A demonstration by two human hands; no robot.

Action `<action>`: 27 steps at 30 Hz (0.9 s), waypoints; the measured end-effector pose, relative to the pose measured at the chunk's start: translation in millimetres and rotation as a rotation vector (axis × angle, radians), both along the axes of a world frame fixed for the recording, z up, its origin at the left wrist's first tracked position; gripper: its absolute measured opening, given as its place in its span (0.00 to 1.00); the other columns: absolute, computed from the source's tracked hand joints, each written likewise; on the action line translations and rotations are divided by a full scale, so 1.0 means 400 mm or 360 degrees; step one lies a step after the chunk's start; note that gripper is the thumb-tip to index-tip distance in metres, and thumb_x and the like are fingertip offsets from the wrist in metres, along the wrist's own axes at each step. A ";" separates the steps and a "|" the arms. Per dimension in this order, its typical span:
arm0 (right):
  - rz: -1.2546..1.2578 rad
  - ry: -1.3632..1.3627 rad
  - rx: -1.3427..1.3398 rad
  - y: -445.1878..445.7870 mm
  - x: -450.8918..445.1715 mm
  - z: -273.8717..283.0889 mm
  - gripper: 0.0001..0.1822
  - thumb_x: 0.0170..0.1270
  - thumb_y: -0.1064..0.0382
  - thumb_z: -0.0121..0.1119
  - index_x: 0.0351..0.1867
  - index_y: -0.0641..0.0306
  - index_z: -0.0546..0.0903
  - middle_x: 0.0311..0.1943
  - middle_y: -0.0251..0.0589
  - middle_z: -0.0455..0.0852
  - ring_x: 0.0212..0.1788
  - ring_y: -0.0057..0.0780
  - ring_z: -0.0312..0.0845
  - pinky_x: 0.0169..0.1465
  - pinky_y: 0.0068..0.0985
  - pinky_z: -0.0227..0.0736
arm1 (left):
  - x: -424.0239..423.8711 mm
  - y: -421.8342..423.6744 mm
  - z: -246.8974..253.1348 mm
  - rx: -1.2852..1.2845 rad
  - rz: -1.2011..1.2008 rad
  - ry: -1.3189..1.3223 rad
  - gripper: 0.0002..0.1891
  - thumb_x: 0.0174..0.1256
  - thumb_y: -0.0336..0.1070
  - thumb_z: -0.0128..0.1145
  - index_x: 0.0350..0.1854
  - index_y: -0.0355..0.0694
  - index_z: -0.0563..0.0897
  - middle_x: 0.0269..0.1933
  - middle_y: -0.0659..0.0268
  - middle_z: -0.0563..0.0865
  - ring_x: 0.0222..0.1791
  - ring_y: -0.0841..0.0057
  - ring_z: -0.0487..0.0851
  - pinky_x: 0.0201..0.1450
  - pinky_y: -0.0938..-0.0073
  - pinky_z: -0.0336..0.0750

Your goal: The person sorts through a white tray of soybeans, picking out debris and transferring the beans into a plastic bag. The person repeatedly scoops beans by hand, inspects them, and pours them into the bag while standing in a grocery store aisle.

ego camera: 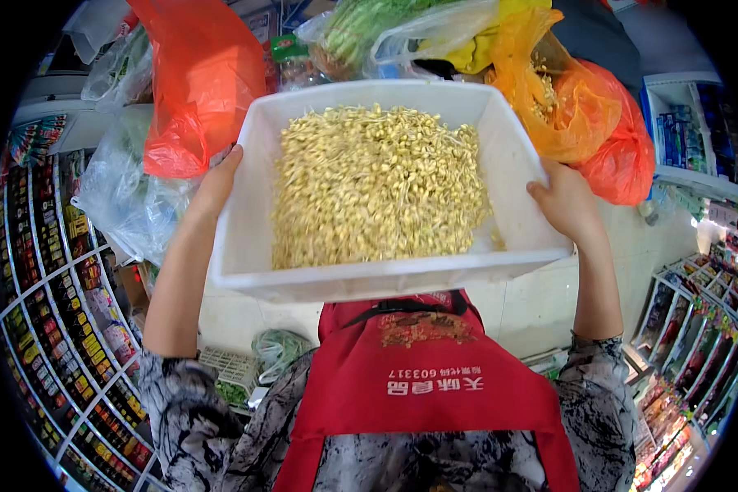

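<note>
A white rectangular plastic tub [393, 277] is held in front of my red apron, above the floor. Soybean sprouts [381, 184] cover most of its bottom, with a bare strip at the right. My left hand [222, 175] grips the tub's left side. On the opposite side, my right hand [563, 200] holds the wall with the thumb over the rim; its other fingers are hidden. An orange plastic bag [566, 117] with sprouts or beans in it lies just beyond my right hand. A red plastic bag [203, 80] stands close to my left hand.
Beyond the tub are leafy greens [369, 31] in clear bags and a second red bag [621, 147]. A clear bag [129, 184] hangs at the left. Packed shelves [55, 307] line the left side, with more racks [695, 320] at the right. A plastic crate [227, 366] with greens is low on the left.
</note>
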State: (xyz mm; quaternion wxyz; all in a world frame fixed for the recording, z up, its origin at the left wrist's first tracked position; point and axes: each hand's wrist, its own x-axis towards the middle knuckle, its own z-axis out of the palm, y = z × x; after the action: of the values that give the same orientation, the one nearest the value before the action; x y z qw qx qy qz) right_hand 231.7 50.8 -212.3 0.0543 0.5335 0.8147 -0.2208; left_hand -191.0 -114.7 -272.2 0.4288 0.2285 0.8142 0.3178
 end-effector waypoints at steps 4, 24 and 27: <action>-0.0170 -0.0068 -0.0061 -0.039 0.005 -0.009 0.18 0.50 0.63 0.54 0.43 0.69 0.73 0.32 0.58 0.79 0.38 0.51 0.75 0.42 0.39 0.68 | 0.022 0.027 -0.028 -0.0013 -0.0037 0.0062 0.27 0.64 0.53 0.43 0.58 0.37 0.68 0.57 0.62 0.72 0.57 0.75 0.68 0.58 0.75 0.61; 0.1503 0.0123 -0.1296 -0.218 -0.585 -0.302 0.36 0.47 0.80 0.41 0.64 0.63 0.54 0.65 0.47 0.53 0.65 0.41 0.52 0.65 0.31 0.53 | -0.054 0.022 -0.125 -0.0145 0.0019 -0.0278 0.35 0.62 0.61 0.40 0.52 0.27 0.72 0.50 0.54 0.76 0.53 0.70 0.70 0.58 0.75 0.59; 0.1419 0.0465 -0.1123 -0.116 -0.570 -0.323 0.33 0.48 0.79 0.42 0.61 0.60 0.60 0.64 0.47 0.55 0.63 0.40 0.56 0.63 0.30 0.56 | -0.053 0.048 -0.125 -0.0035 0.0031 -0.0270 0.35 0.62 0.61 0.40 0.51 0.27 0.73 0.48 0.56 0.77 0.50 0.72 0.72 0.55 0.76 0.61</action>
State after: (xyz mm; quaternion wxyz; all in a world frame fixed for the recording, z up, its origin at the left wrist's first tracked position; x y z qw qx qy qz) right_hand 3.6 4.5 -341.4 0.2035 0.0530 0.8367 -0.5058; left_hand -212.3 -95.6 -322.2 0.4957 0.1882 0.7805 0.3313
